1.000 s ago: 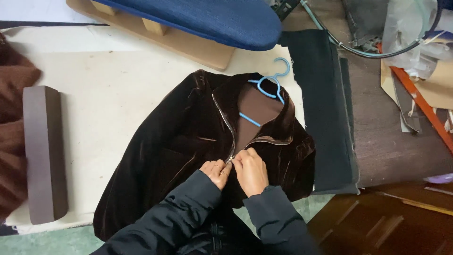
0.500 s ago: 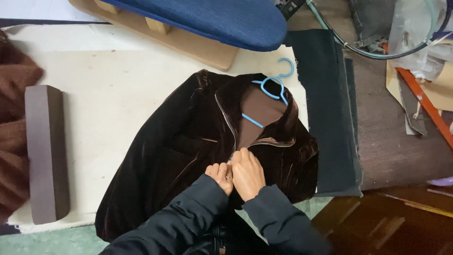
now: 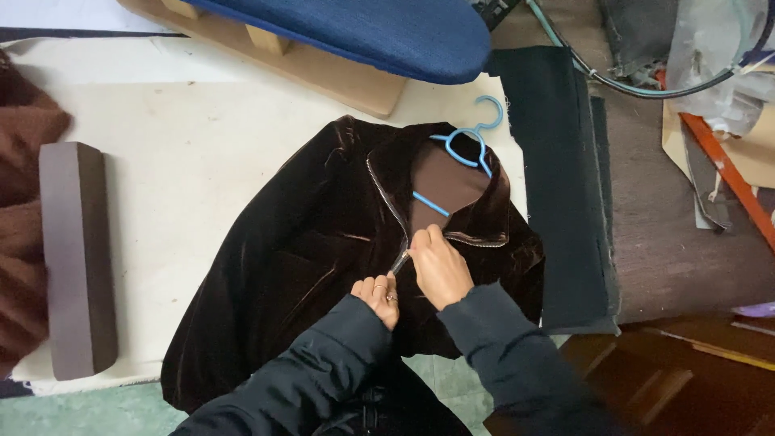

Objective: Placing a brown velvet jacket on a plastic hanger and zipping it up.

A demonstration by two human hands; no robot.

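Zip pull (image 3: 401,260) sits higher than a second ago: right hand (image 3: 440,266) has run it up the dark velvet jacket (image 3: 323,258), pinching it near the collar. Left hand (image 3: 378,297), fingers curled, pins the front lower down. Jacket lies flat on the bench (image 3: 178,178), blue hanger (image 3: 468,145) inside.

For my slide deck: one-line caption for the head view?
Right hand pulls the zipper on a dark brown velvet jacket on a blue hanger; left hand steadies it.
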